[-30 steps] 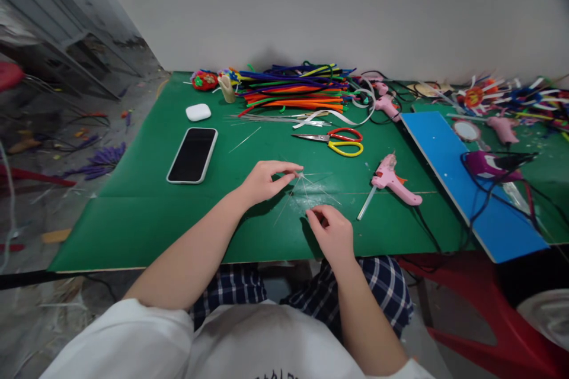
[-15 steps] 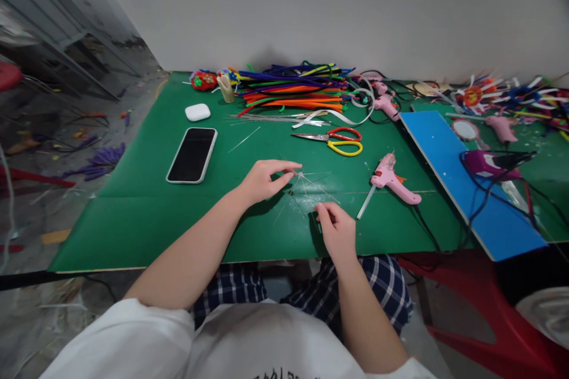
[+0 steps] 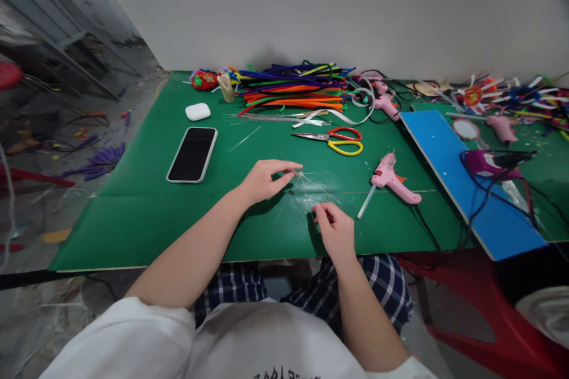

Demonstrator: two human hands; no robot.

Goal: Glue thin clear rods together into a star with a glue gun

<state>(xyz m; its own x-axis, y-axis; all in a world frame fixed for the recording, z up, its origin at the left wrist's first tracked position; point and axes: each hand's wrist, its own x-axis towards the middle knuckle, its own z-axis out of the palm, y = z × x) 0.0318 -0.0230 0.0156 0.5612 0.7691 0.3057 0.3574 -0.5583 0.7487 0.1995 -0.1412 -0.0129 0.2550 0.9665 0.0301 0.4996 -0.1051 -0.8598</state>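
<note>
Thin pale wires fan out from one joined centre, forming a spoked wire frame (image 3: 304, 180) over the green table. My left hand (image 3: 265, 180) pinches this frame at its centre between thumb and fingers. Lower and to the right, my right hand (image 3: 334, 226) is closed, thumb against fingertips, by the end of one of the wires. The wire is so fine that its tip inside those fingers is hidden. Beyond the frame lie scissors (image 3: 329, 139) with one red and one yellow handle. To the right rests a pink hot glue gun (image 3: 391, 179) with a clear glue stick.
A phone (image 3: 192, 155) and a white earbud case (image 3: 198, 111) lie left on the green table (image 3: 146, 213). Colourful pipe cleaners (image 3: 297, 89) and loose wires (image 3: 275, 119) are at the back. A blue board (image 3: 462, 177) carries a purple tool (image 3: 486, 164) with cables.
My right hand has shifted very slightly left, and the wires near it have moved a little. My left hand keeps its pinch at the centre.
</note>
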